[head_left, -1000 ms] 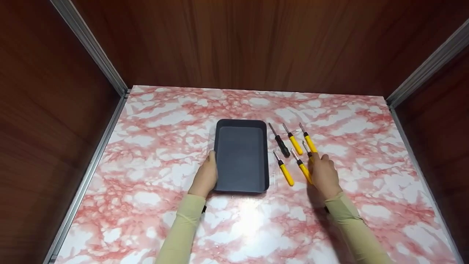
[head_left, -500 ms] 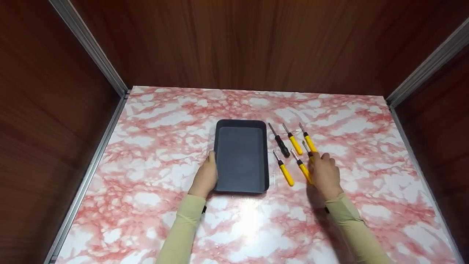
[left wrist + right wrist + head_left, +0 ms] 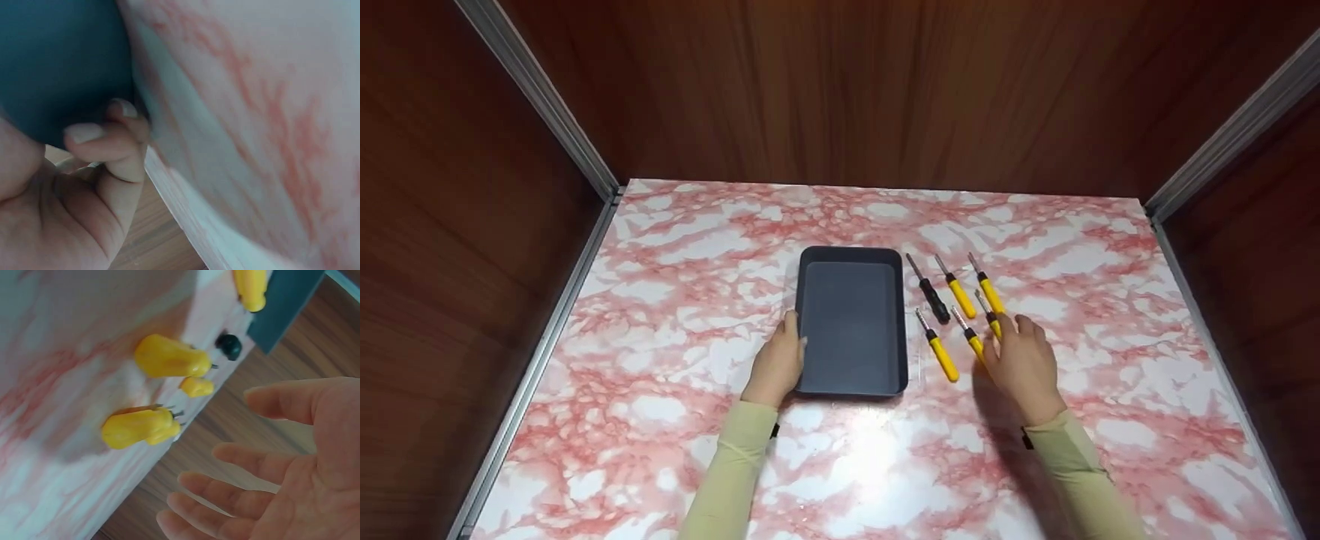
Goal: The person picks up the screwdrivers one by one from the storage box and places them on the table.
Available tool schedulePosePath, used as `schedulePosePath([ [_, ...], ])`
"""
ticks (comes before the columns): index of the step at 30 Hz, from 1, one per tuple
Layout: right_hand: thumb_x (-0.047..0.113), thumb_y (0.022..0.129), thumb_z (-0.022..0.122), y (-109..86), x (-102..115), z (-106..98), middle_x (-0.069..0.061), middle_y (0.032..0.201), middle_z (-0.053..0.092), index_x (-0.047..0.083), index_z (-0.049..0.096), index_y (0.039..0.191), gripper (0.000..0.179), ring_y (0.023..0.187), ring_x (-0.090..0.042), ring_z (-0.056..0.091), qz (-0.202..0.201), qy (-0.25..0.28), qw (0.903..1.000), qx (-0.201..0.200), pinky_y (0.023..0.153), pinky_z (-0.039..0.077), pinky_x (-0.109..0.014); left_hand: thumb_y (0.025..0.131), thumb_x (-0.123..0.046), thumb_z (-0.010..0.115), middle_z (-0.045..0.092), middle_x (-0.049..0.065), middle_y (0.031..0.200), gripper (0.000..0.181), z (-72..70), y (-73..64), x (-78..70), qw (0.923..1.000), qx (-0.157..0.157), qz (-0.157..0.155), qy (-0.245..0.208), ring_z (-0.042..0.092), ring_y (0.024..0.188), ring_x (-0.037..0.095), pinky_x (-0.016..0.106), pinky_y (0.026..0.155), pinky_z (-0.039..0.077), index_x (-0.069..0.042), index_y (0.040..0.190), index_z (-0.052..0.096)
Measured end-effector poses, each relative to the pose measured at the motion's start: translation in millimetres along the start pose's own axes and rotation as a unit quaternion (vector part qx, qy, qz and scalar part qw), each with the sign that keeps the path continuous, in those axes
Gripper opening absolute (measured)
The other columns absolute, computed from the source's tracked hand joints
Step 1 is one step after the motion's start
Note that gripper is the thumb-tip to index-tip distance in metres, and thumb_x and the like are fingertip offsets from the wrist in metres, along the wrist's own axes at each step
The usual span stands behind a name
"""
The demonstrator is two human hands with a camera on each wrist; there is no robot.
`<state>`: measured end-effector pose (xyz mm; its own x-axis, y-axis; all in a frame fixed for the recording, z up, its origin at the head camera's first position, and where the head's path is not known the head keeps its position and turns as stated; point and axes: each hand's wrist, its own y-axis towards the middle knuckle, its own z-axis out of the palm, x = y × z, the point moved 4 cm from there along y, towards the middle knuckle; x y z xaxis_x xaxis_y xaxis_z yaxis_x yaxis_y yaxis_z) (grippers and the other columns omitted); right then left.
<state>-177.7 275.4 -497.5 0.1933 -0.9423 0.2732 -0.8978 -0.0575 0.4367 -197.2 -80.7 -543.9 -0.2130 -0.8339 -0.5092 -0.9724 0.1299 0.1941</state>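
A dark grey rectangular tray (image 3: 851, 322) stands on the table. My left hand (image 3: 778, 364) grips its left side; in the left wrist view curled fingers (image 3: 107, 138) press the tray's wall. To the tray's right lie a black-handled screwdriver (image 3: 934, 301) and several yellow-handled ones. My right hand (image 3: 1024, 367) is over the rightmost yellow-handled screwdrivers, partly covering two handles in the head view. In the right wrist view its fingers are spread and relaxed, holding nothing, apart from the nearest yellow handle (image 3: 138, 427).
The table top (image 3: 682, 322) has a red and white marbled pattern. Dark wood panels (image 3: 825, 90) rise at the back and both sides, joined by metal corner rails (image 3: 559, 112). Near the tray's lower right side is a thin clear strip (image 3: 919, 367).
My right hand has shifted slightly toward me, with its thumb more apart and covering more of the lower middle screwdriver's handle. The left hand keeps its grip on the tray.
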Motion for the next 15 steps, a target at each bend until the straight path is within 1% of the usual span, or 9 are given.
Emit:
schedulePosePath([
  [3,0.013,0.086,0.064,-3.8,5.2,-3.5,-0.036,0.11,0.054,-0.008,0.061,0.117,0.038,0.099,-0.052,0.052,-0.009,0.009,0.9999,-0.005,0.082,0.043,-0.059,0.098,-0.019,0.055,0.058,0.024,0.111,0.045,-2.9,-0.8,-0.3,0.9998,0.016,-0.014,0.0,0.063,0.079,0.038,0.047,0.068,0.051,0.002,0.134,0.038],
  [5,0.014,0.086,0.064,-6.7,8.8,-5.9,-0.037,0.114,0.053,-0.009,0.059,0.12,0.04,0.104,-0.053,0.051,-0.015,0.014,0.9998,-0.003,0.088,0.04,-0.059,0.099,-0.023,0.053,0.056,0.025,0.114,0.047,-5.6,-1.5,-0.9,0.9996,0.018,-0.02,0.005,0.063,0.085,0.038,0.047,0.072,0.05,0.002,0.136,0.038],
  [7,0.015,0.086,0.065,-10.5,12.6,-8.3,-0.038,0.12,0.05,-0.009,0.057,0.123,0.044,0.109,-0.054,0.048,-0.017,0.017,0.9997,0.007,0.093,0.037,-0.058,0.099,-0.026,0.052,0.055,0.024,0.115,0.049,-9.3,-2.7,-2.1,0.9995,0.012,-0.022,0.02,0.061,0.09,0.039,0.048,0.076,0.049,0.002,0.136,0.039],
  [10,0.018,0.087,0.065,-18.1,19.5,-11.4,-0.037,0.128,0.046,-0.008,0.053,0.129,0.05,0.115,-0.055,0.043,-0.011,0.026,0.9993,0.024,0.098,0.033,-0.059,0.098,-0.026,0.054,0.053,0.024,0.115,0.049,-15.7,-6.6,-5.4,0.999,-0.011,-0.015,0.04,0.056,0.098,0.039,0.048,0.083,0.045,0.003,0.135,0.042],
  [12,0.021,0.089,0.064,-24.2,25.0,-12.3,-0.036,0.132,0.044,-0.007,0.051,0.131,0.052,0.118,-0.055,0.04,-0.007,0.032,0.9989,0.033,0.1,0.03,-0.059,0.097,-0.026,0.056,0.052,0.024,0.12,0.051,-19.9,-10.6,-9.0,0.9985,-0.025,-0.006,0.048,0.052,0.107,0.039,0.049,0.091,0.041,0.004,0.136,0.043],
  [15,0.022,0.09,0.063,-33.3,33.4,-11.9,-0.034,0.136,0.041,-0.005,0.05,0.133,0.053,0.122,-0.055,0.037,-0.012,0.038,0.9985,0.038,0.103,0.026,-0.058,0.097,-0.026,0.057,0.048,0.025,0.132,0.053,-24.6,-17.8,-16.4,0.9981,-0.043,0.014,0.042,0.044,0.123,0.04,0.051,0.102,0.03,0.004,0.139,0.043],
])
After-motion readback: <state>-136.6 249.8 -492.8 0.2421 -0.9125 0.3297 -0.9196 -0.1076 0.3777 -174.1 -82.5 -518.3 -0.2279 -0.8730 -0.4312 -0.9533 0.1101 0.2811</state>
